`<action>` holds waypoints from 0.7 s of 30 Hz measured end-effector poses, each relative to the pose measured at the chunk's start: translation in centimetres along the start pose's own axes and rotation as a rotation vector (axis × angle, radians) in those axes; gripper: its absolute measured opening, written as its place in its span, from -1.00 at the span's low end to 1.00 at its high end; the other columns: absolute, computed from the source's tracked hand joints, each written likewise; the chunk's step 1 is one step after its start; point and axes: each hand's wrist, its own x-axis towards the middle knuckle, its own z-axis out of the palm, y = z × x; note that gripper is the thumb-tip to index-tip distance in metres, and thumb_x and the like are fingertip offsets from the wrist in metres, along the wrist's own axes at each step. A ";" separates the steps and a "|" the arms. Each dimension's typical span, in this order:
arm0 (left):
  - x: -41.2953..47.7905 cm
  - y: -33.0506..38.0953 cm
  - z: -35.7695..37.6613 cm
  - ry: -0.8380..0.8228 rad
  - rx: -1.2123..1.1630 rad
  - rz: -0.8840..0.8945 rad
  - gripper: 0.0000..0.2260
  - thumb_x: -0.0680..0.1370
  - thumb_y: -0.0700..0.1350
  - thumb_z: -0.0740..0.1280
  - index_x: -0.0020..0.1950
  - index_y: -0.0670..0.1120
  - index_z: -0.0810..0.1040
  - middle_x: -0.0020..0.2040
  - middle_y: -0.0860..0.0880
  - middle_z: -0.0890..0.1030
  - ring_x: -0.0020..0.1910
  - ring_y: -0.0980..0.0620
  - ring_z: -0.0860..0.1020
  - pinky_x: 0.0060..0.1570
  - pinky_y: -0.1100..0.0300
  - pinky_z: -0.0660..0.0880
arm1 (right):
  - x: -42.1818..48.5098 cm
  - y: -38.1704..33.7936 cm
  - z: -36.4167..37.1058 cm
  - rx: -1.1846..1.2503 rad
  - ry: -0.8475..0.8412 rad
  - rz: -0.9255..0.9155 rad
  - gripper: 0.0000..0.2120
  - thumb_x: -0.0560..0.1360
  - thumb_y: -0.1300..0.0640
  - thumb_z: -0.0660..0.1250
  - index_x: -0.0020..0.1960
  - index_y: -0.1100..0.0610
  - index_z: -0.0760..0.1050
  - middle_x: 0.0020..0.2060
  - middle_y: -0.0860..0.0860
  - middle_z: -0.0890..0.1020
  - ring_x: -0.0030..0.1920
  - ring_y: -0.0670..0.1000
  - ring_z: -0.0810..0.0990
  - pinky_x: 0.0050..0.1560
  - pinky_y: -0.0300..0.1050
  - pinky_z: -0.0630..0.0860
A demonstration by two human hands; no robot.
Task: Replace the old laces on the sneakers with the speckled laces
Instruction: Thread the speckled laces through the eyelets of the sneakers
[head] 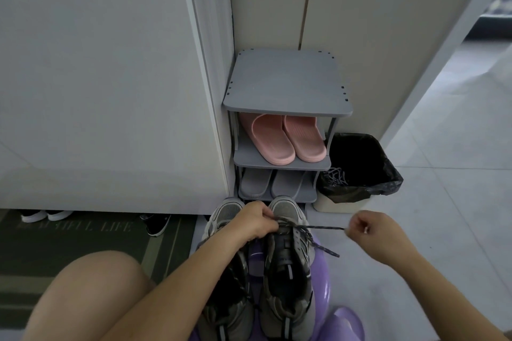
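Nearest, a bare knee (91, 285) sits left of two grey mesh sneakers (288, 293) standing on a glossy purple plastic stool (322, 268). On the right-side sneaker, the left hand (256, 223) pinches the dark speckled lace (324, 227) at the front eyelets; the right hand (371, 230) pinches its end and holds it tight sideways. Pale old laces (335, 176) lie in a black-lined waste bin (360, 194) beside a grey plastic shoe rack (288, 83)

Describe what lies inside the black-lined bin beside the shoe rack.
A tangle of pale laces lies against the near left side of the bin, on its black liner. The bin's depths are too dark to show anything else.
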 end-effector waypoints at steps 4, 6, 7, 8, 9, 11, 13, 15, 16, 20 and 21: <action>-0.1 -0.1 0.2 0.028 -0.001 0.003 -0.80 0.44 -0.19 0.36 0.05 -0.07 0.52 -0.10 0.00 0.55 -0.13 0.03 0.53 -0.10 0.21 0.46 | -1.0 2.0 -1.0 -0.091 -0.208 0.068 -0.74 0.43 0.19 0.38 -0.39 0.04 0.40 -0.39 -0.06 0.51 -0.37 -0.08 0.43 -0.33 -0.29 0.35; -0.1 -0.2 0.3 0.038 -0.013 0.008 -0.83 0.43 -0.20 0.36 0.00 -0.05 0.49 -0.17 0.03 0.53 -0.19 0.04 0.52 -0.17 0.21 0.46 | -1.2 1.5 0.3 -0.179 -0.367 0.033 -0.78 0.41 0.16 0.37 -0.35 0.01 0.40 -0.37 -0.10 0.49 -0.35 -0.10 0.44 -0.32 -0.32 0.35; -0.1 -0.2 0.3 0.037 -0.022 0.015 -0.83 0.43 -0.21 0.35 -0.01 -0.04 0.48 -0.19 0.05 0.52 -0.23 0.05 0.50 -0.22 0.21 0.45 | -1.2 0.9 1.0 -0.193 -0.411 0.016 -0.82 0.39 0.14 0.38 -0.31 0.00 0.41 -0.37 -0.11 0.49 -0.35 -0.12 0.44 -0.33 -0.32 0.35; -0.2 -0.1 0.4 0.035 -0.028 0.020 -0.83 0.43 -0.21 0.35 -0.01 -0.04 0.47 -0.21 0.06 0.51 -0.26 0.06 0.49 -0.26 0.22 0.44 | -1.0 0.2 1.6 -0.186 -0.421 0.000 -0.85 0.38 0.12 0.40 -0.26 0.00 0.43 -0.36 -0.11 0.47 -0.37 -0.13 0.43 -0.35 -0.32 0.34; -0.2 -0.1 0.4 0.034 -0.029 0.028 -0.82 0.44 -0.21 0.35 0.00 -0.05 0.48 -0.20 0.05 0.51 -0.26 0.06 0.49 -0.27 0.23 0.43 | -0.8 -0.6 1.9 -0.162 -0.388 -0.016 -0.85 0.37 0.10 0.41 -0.22 0.00 0.43 -0.36 -0.11 0.46 -0.38 -0.14 0.41 -0.37 -0.31 0.33; -0.3 -0.1 0.4 0.037 -0.017 0.044 -0.79 0.44 -0.20 0.37 0.06 -0.08 0.50 -0.14 0.02 0.53 -0.19 0.04 0.51 -0.19 0.22 0.44 | 0.1 -2.7 2.3 -0.076 -0.249 -0.065 -0.86 0.39 0.09 0.39 -0.20 -0.03 0.42 -0.37 -0.10 0.44 -0.38 -0.13 0.41 -0.37 -0.29 0.32; -0.4 -0.1 0.4 0.042 -0.017 0.053 -0.77 0.44 -0.19 0.38 0.08 -0.10 0.51 -0.11 0.00 0.53 -0.15 0.03 0.51 -0.15 0.22 0.44 | 0.8 -4.9 2.9 -0.022 -0.138 -0.150 -0.91 0.44 0.11 0.33 -0.21 -0.05 0.47 -0.34 -0.11 0.46 -0.29 -0.08 0.47 -0.30 -0.25 0.36; -0.4 -0.2 0.4 0.045 -0.028 0.057 -0.79 0.44 -0.19 0.39 0.04 -0.09 0.49 -0.14 0.00 0.53 -0.19 0.02 0.51 -0.16 0.19 0.44 | 1.5 -6.8 4.2 -0.122 -0.110 -0.235 -0.89 0.48 0.09 0.28 -0.10 0.00 0.58 -0.19 -0.05 0.54 -0.08 0.01 0.55 -0.11 -0.18 0.40; -0.4 -0.2 0.4 0.045 -0.030 0.057 -0.79 0.43 -0.19 0.39 0.04 -0.09 0.49 -0.14 0.00 0.53 -0.19 0.02 0.51 -0.15 0.18 0.44 | 1.8 -7.4 5.1 -0.209 -0.102 -0.265 -0.85 0.49 0.07 0.26 -0.03 0.02 0.59 -0.08 0.01 0.56 0.01 0.05 0.55 -0.03 -0.16 0.42; -0.4 -0.5 0.4 0.067 0.008 0.066 -0.73 0.43 -0.17 0.39 0.12 -0.13 0.50 -0.09 -0.01 0.55 -0.16 0.03 0.51 -0.13 0.21 0.45 | 2.9 -8.8 7.2 -0.492 -0.110 -0.237 -0.74 0.50 0.02 0.24 0.11 0.12 0.52 0.12 0.12 0.53 0.16 0.15 0.52 0.10 -0.08 0.43; -0.4 -0.5 0.4 0.074 0.015 0.067 -0.73 0.44 -0.16 0.39 0.12 -0.12 0.50 -0.08 0.00 0.55 -0.15 0.03 0.52 -0.13 0.22 0.44 | 3.1 -8.9 7.4 -0.523 -0.116 -0.235 -0.73 0.50 0.04 0.22 0.12 0.15 0.51 0.13 0.13 0.54 0.17 0.15 0.52 0.10 -0.07 0.43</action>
